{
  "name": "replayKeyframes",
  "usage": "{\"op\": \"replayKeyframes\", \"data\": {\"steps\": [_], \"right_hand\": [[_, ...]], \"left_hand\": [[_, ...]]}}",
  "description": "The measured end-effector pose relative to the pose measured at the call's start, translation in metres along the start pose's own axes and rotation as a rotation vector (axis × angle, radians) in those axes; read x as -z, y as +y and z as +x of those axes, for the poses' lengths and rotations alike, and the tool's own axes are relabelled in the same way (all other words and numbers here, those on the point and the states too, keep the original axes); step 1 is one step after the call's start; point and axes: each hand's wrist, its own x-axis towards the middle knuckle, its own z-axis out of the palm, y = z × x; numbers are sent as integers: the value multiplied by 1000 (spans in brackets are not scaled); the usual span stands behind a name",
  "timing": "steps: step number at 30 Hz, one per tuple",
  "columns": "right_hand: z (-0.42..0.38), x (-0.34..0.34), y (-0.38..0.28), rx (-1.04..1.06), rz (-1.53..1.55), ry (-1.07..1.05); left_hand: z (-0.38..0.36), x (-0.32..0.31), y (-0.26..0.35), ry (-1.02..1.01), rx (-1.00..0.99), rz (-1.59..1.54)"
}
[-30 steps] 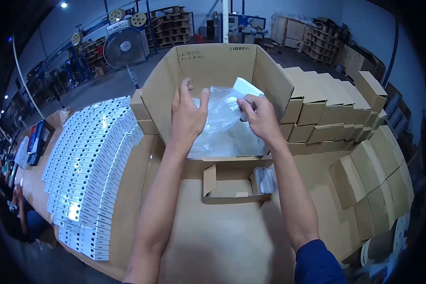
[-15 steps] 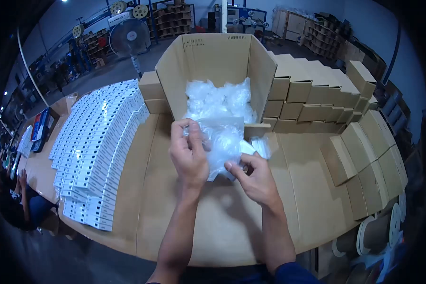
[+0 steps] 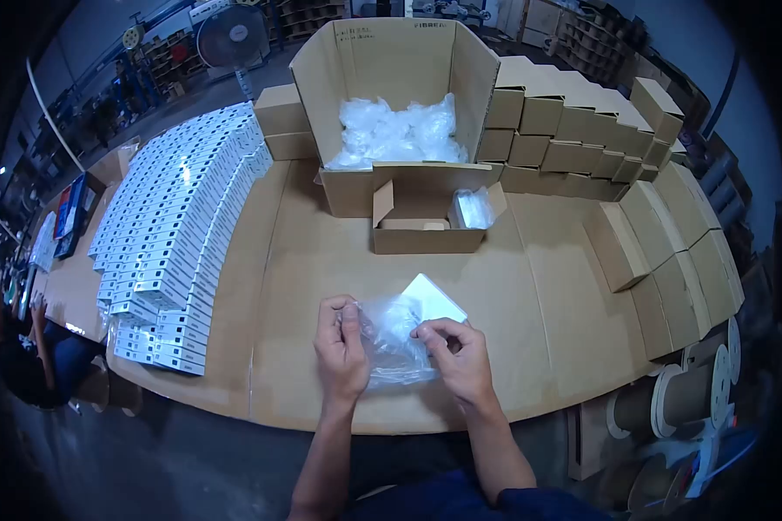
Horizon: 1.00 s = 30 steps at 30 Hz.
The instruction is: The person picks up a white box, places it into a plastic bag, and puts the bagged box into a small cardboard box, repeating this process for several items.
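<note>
A clear plastic bag [image 3: 389,360] is held between two hands, over the front edge's middle stretch of the surface [image 3: 321,260].

The bag's left side is gripped by the left hand [image 3: 343,352]; its right side is pinched between thumb and finger of the right hand [image 3: 465,360], the hands being kept apart. A flat white piece [image 3: 440,300] is seen beyond the right fingers, partly overlapped by the bag; whether it is inside cannot be told. Farther back, a small open carton [image 3: 430,243] with a wrapped packet [image 3: 473,210] in its right end is placed before a large carton [image 3: 395,65]. White boxes [image 3: 178,217] are stacked along the left edge, brown cartons [image 3: 699,282] along the right.
</note>
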Motion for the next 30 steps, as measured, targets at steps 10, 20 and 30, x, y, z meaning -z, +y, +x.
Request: {"op": "replayKeyframes", "data": {"steps": [10, 20, 30], "right_hand": [[-13, -6, 10, -151, 67, -106], [-21, -7, 1, 226, -384, 110], [-24, -1, 2, 349, -503, 148]], "left_hand": [[-10, 25, -11, -16, 11, 13], [-8, 16, 32, -101, -582, 821], [-12, 2, 15, -307, -505, 717]]}}
